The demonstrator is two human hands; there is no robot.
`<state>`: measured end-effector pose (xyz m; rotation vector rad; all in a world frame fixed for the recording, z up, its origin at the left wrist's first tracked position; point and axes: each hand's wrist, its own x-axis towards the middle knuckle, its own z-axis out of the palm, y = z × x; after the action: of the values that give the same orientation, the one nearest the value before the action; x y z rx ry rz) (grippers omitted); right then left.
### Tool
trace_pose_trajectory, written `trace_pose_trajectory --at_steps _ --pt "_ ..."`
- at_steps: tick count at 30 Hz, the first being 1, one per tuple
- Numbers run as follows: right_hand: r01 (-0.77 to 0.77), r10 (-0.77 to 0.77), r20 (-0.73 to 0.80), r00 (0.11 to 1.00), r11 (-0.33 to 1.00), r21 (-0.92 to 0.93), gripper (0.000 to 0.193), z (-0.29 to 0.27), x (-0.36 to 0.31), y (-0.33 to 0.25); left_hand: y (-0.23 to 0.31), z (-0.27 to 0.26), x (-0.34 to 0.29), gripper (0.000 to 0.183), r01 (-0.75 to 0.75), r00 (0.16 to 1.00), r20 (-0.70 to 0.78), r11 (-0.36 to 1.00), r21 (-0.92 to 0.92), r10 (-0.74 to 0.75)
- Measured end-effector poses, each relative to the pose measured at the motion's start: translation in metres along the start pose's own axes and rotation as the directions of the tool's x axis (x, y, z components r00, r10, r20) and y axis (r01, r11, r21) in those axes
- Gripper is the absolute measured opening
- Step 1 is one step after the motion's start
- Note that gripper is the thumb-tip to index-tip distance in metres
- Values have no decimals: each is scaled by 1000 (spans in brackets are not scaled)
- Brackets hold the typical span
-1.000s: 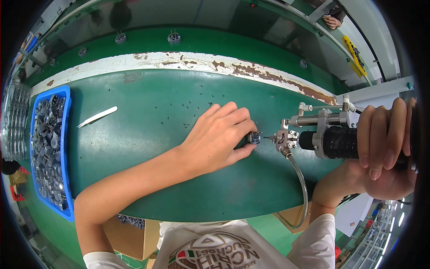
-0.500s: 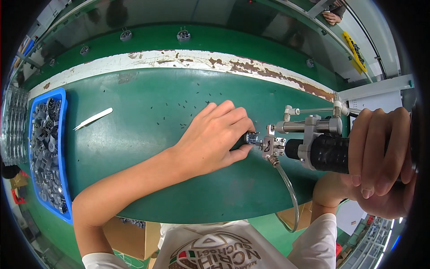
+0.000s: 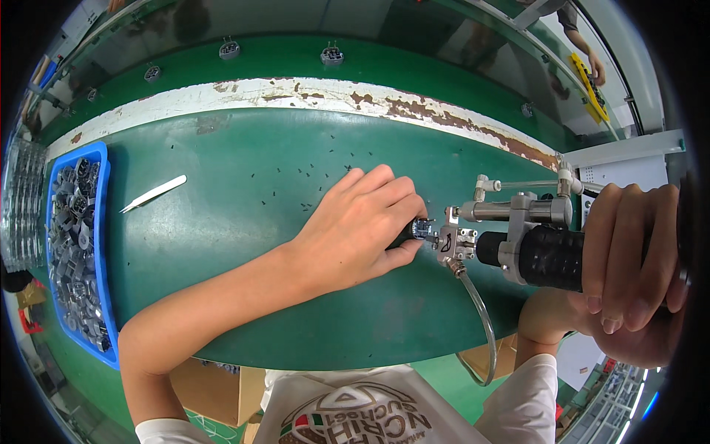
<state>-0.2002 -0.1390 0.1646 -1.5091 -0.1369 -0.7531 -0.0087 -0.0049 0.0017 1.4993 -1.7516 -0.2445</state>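
Note:
My left hand is closed around a small dark part with a circuit-board-like face, pinched between thumb and fingers above the bench. Most of the part is hidden by my hand. Wrapped around the black body of an automatic-feed screwdriver is my right hand. The tool lies level, its metal nose block pointing left at the part, with the tip at or very near it; contact cannot be told. A clear hose curves down from the nose. Several tiny black screws are scattered beyond my left hand.
White tweezers lie on the green bench. At the left, a blue tray holds many grey parts, beside stacked clear trays. Past a chipped white ledge, round units sit on a green belt. A co-worker's hand is at upper right.
Both my hands, the part and the screwdriver have shifted slightly right in the picture. The round units on the belt have moved right. The co-worker's hand now reaches near the yellow object.

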Motion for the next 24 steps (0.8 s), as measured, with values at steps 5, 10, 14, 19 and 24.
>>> trace_pose_trajectory --at_steps 5,10,14,19,24 --pt "-19 19 -4 1000 1000 0 19 -1 -2 -1 0 0 0 30 2 1000 -1 1000 -9 -2" --pt "-46 46 -4 999 999 1 19 -2 -4 -2 0 0 0 30 5 1000 2 1000 -8 -5" --pt "-72 72 -4 997 997 -4 19 -3 -5 -4 0 0 0 30 -1 1000 -6 1000 -14 1" --pt "-165 165 -11 986 986 -8 20 -6 -3 -6 0 0 0 29 0 1000 -5 1000 -31 0" --pt "-144 141 -84 986 989 -26 18 -13 -6 -9 -1 -1 0 29 -6 1000 1 999 -32 6"
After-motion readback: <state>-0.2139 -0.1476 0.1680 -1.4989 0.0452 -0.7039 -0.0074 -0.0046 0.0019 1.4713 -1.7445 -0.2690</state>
